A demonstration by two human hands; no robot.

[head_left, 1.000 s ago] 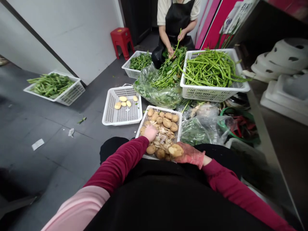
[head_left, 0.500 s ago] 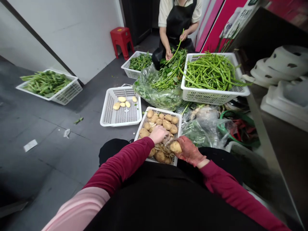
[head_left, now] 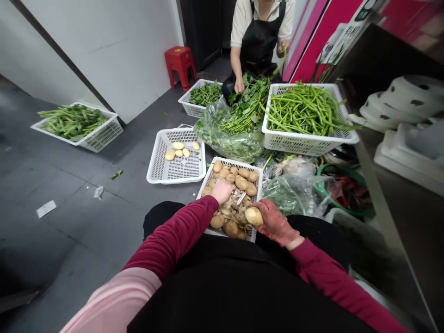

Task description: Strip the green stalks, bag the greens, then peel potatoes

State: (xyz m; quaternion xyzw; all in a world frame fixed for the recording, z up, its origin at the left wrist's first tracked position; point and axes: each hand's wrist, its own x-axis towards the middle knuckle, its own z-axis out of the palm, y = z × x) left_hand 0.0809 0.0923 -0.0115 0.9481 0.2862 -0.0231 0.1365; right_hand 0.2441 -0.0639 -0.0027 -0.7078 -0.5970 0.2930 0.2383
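My right hand (head_left: 274,222), in a reddish glove, is closed around a partly peeled potato (head_left: 254,216) by the right rim of a white basket (head_left: 259,175). Closed on a peeler (head_left: 240,199), my left hand (head_left: 222,190) is over the same basket, left of the potato and apart from it. Unpeeled potatoes (head_left: 242,182) fill the far part of this basket. Peelings (head_left: 233,213) lie heaped in its nearer half, with more brown potatoes around them. A second white basket (head_left: 163,174) holds several peeled potatoes (head_left: 178,145).
Across from me a co-worker (head_left: 258,44) handles leafy greens (head_left: 243,120) in a plastic bag. A basket of long green stems (head_left: 305,111) stands at right, beside a green basket (head_left: 321,185) with red items. A red stool (head_left: 180,64) is by the wall; another greens basket (head_left: 100,136) sits left.
My left hand has drawn the peeler back to the left, away from the potato. More bare pale flesh shows on the potato. The co-worker's hands have moved apart.
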